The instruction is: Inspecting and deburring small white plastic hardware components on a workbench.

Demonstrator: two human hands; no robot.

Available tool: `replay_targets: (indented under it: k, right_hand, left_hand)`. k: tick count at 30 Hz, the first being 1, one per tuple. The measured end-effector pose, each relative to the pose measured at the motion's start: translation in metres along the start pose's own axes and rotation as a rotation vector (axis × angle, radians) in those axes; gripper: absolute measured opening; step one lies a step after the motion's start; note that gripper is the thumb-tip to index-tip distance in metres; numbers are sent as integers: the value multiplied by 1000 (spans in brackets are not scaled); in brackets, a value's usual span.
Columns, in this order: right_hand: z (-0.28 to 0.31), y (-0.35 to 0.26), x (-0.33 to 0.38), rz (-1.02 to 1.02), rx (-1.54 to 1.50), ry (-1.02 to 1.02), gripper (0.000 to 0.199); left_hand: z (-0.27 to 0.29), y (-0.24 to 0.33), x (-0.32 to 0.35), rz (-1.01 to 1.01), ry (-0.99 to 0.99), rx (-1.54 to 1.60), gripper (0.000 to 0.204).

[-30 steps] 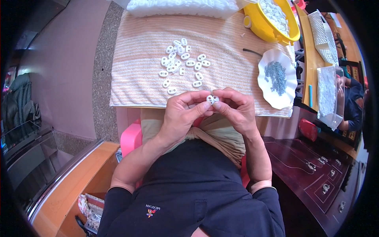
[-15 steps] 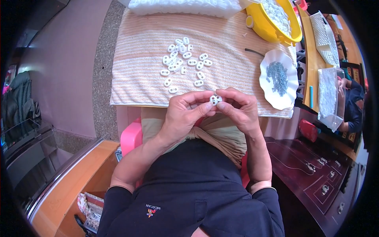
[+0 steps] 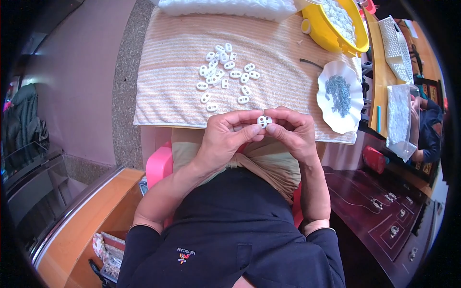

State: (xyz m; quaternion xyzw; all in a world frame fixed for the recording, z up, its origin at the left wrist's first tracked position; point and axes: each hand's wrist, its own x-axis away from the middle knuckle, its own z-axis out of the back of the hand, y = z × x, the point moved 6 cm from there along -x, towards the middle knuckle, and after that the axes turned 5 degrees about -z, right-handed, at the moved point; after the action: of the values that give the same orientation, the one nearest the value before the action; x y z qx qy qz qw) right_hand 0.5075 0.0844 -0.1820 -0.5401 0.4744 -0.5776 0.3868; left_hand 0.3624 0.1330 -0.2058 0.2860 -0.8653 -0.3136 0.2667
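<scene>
Between the fingertips of both hands is a small white plastic piece with dark holes (image 3: 263, 121), held just over the table's near edge. My left hand (image 3: 231, 130) pinches it from the left with thumb and forefinger. From the right side, my right hand (image 3: 291, 132) grips it the same way. Whether it is one part or two pressed together I cannot tell. Farther off on the striped towel (image 3: 173, 96) lies a loose group of similar white oval pieces with two holes (image 3: 212, 107).
A scalloped white dish (image 3: 355, 105) of grey screws or pins (image 3: 338, 93) stands at the right. Behind it are a yellow basket (image 3: 317, 36) of white parts and a clear bin (image 3: 225, 9). Another person (image 3: 429, 125) sits at far right. A pink stool (image 3: 159, 162) is beneath me.
Both hands keep their hold on the white piece, which seems slightly turned between the fingertips. The whole view has shifted a little; the pieces on the towel look the same.
</scene>
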Motion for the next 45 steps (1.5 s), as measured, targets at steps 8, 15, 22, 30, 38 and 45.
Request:
replay_targets:
  k: [8, 15, 22, 30, 38, 45]
  right_hand:
    - [1, 2, 1, 7, 26, -21, 25]
    - [2, 3, 3, 4, 2, -24, 25]
    - [1, 0, 4, 34, -61, -53, 24]
    - [0, -3, 6, 59, -79, -65, 24]
    - [-3, -5, 7, 103, -107, -43, 25]
    - [-7, -9, 7, 137, -132, -43, 23]
  left_hand:
    - [1, -2, 0, 22, -3, -14, 31]
    - [1, -2, -1, -1, -14, 21, 24]
    - [0, -3, 1, 47, -28, 87, 21]
    - [-4, -6, 2, 150, -42, 210, 17]
    - [-6, -5, 3, 184, -74, 311, 16]
    - [-9, -4, 4, 196, -154, 362, 17]
